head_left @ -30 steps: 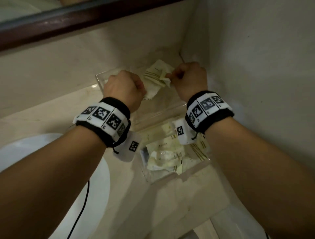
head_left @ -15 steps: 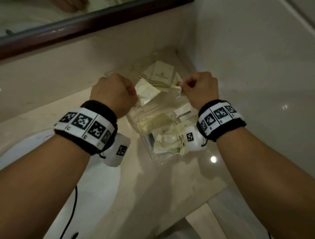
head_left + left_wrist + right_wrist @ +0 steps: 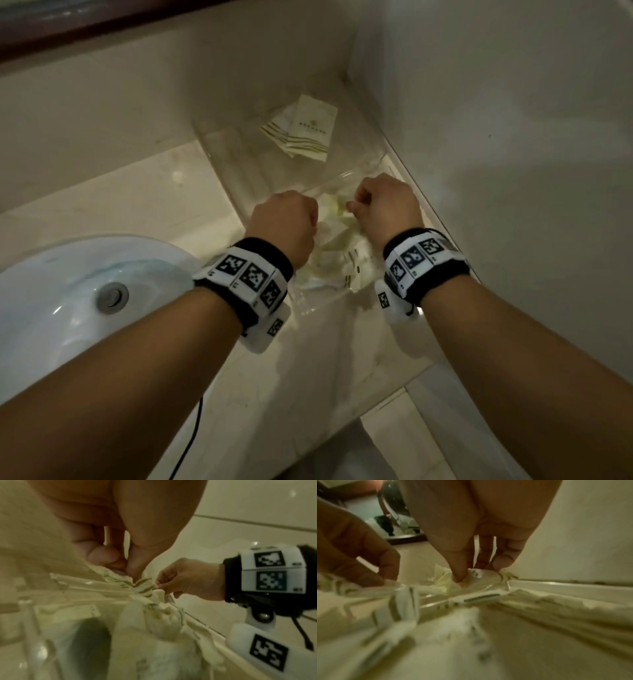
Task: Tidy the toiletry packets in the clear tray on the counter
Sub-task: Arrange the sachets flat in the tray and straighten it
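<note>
A pale marble counter [image 3: 144, 202] fills the corner below a dark-framed mirror, with a white basin [image 3: 51, 291] sunk into it at the left. Against the right-hand wall sits the clear tray [image 3: 219, 150], its long side running away from the person. At the tray's far end lie two flat cream packets [image 3: 310, 132] with striped edges, one overlapping the other, well apart from both hands. The near end holds a heap of crumpled packets [image 3: 337, 260], and both hands are down over this heap, between the wrists and the far pair. The left hand [image 3: 286, 222] is curled into a loose fist; in the left wrist view its thumb and fingertips [image 3: 106, 555] pinch the striped edge of a packet [image 3: 137, 585] from the heap. The right hand [image 3: 387, 202] is also curled, thumb and forefinger closed on a crumpled packet [image 3: 471, 577] just beside the tray's wall. Each wrist wears a black band [image 3: 428, 260] with printed square markers.
</note>
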`<action>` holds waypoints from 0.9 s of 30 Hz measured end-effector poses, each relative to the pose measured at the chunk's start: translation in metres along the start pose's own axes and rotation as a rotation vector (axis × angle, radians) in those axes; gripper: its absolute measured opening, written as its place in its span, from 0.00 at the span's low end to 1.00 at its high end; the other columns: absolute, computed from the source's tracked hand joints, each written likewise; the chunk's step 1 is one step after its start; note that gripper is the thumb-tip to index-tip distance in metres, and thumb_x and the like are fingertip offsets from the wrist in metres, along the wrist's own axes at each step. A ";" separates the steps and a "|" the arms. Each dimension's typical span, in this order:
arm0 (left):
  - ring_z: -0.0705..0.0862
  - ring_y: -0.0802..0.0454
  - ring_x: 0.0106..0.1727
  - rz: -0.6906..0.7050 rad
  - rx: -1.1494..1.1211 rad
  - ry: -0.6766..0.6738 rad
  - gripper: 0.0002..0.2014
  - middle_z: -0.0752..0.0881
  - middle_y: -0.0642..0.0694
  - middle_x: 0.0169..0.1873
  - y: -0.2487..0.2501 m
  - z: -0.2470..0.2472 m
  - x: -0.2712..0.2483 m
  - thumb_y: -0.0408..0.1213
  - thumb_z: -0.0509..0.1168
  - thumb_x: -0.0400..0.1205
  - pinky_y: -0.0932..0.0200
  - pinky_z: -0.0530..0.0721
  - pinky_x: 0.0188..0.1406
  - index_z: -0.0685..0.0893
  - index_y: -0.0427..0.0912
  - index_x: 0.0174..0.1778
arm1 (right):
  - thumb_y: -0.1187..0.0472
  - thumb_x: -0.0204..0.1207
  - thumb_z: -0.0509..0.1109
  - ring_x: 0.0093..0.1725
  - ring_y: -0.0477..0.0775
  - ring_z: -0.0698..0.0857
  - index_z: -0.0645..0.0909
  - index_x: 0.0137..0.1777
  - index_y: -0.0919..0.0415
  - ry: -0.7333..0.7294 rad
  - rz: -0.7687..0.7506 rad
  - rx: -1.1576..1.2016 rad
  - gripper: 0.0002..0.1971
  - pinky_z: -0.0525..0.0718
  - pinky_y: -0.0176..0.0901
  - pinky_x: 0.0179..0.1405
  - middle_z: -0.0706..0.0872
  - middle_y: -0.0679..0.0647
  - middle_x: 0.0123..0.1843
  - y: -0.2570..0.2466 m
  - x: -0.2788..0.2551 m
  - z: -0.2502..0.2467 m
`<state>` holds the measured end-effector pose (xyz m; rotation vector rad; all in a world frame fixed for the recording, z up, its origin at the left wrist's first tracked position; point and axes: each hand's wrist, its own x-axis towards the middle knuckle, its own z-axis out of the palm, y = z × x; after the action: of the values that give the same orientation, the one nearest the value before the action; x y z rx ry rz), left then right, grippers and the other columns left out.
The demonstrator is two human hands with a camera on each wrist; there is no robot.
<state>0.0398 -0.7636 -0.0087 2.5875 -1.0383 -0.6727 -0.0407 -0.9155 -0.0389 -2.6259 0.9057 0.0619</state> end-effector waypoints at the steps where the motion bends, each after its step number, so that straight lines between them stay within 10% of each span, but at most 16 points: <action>1: 0.83 0.41 0.51 0.012 0.035 -0.005 0.05 0.84 0.44 0.48 0.001 0.007 0.002 0.34 0.66 0.81 0.53 0.74 0.42 0.86 0.46 0.47 | 0.52 0.79 0.71 0.53 0.60 0.82 0.84 0.47 0.59 -0.031 -0.022 -0.020 0.09 0.80 0.48 0.48 0.84 0.57 0.52 0.000 0.001 0.006; 8: 0.83 0.39 0.55 -0.012 0.018 -0.078 0.14 0.80 0.42 0.58 0.000 0.037 0.017 0.46 0.66 0.82 0.51 0.79 0.49 0.82 0.46 0.62 | 0.57 0.81 0.64 0.58 0.65 0.75 0.77 0.61 0.63 -0.088 -0.169 -0.098 0.13 0.72 0.51 0.59 0.77 0.63 0.61 0.004 0.000 0.027; 17: 0.83 0.41 0.53 -0.020 0.010 -0.098 0.21 0.79 0.45 0.54 0.000 0.036 0.025 0.57 0.72 0.76 0.52 0.77 0.46 0.83 0.48 0.58 | 0.53 0.75 0.68 0.58 0.61 0.76 0.77 0.57 0.57 -0.175 -0.086 0.023 0.14 0.76 0.49 0.54 0.77 0.58 0.59 0.007 0.009 0.024; 27: 0.83 0.43 0.56 -0.113 -0.073 0.297 0.11 0.84 0.47 0.56 -0.008 -0.035 0.071 0.49 0.68 0.82 0.49 0.81 0.53 0.86 0.50 0.56 | 0.53 0.73 0.72 0.50 0.55 0.85 0.85 0.51 0.58 0.017 -0.122 0.259 0.11 0.85 0.49 0.51 0.89 0.54 0.51 -0.026 0.072 -0.025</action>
<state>0.1077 -0.8049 -0.0044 2.5942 -0.7661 -0.3275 0.0296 -0.9478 -0.0185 -2.4362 0.7048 -0.1026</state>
